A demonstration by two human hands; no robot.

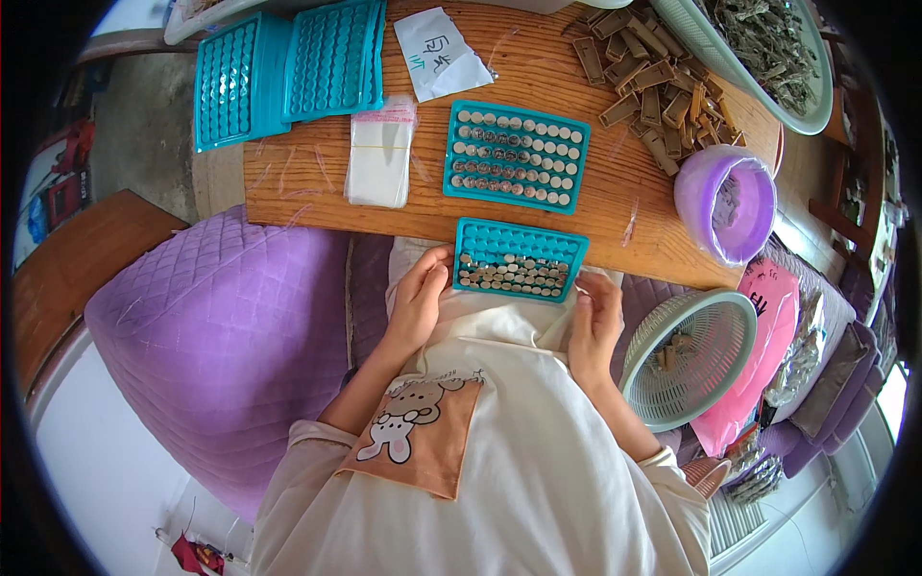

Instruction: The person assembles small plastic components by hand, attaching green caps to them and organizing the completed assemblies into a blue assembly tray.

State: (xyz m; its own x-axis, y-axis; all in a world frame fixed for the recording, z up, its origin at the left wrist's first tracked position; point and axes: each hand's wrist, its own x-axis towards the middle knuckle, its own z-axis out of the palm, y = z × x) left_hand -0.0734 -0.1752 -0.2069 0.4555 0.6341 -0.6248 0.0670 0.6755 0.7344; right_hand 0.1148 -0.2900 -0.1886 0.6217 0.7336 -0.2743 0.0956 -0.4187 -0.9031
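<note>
Between my two hands, at the table's near edge and over my lap, is a teal plastic tray [523,238] with rows of round pockets. Small silvery discs [509,276] crowd its near half, while the far rows of pockets show bare teal. My left hand [419,300] grips the tray's left end, fingers curled at its edge. At the right end, my right hand [596,322] has its fingers curled against the tray's corner. Just beyond lies a second teal tray [448,144], its pockets mostly filled with round discs in neat rows.
Stacked teal trays [228,82] stand at the far left beside banded clear bags [377,163] and a paper note [437,58]. Brown clip-like pieces [653,91] are heaped at the far right. A purple-lined bin [693,197] and a grey-green basket [639,384] sit to my right.
</note>
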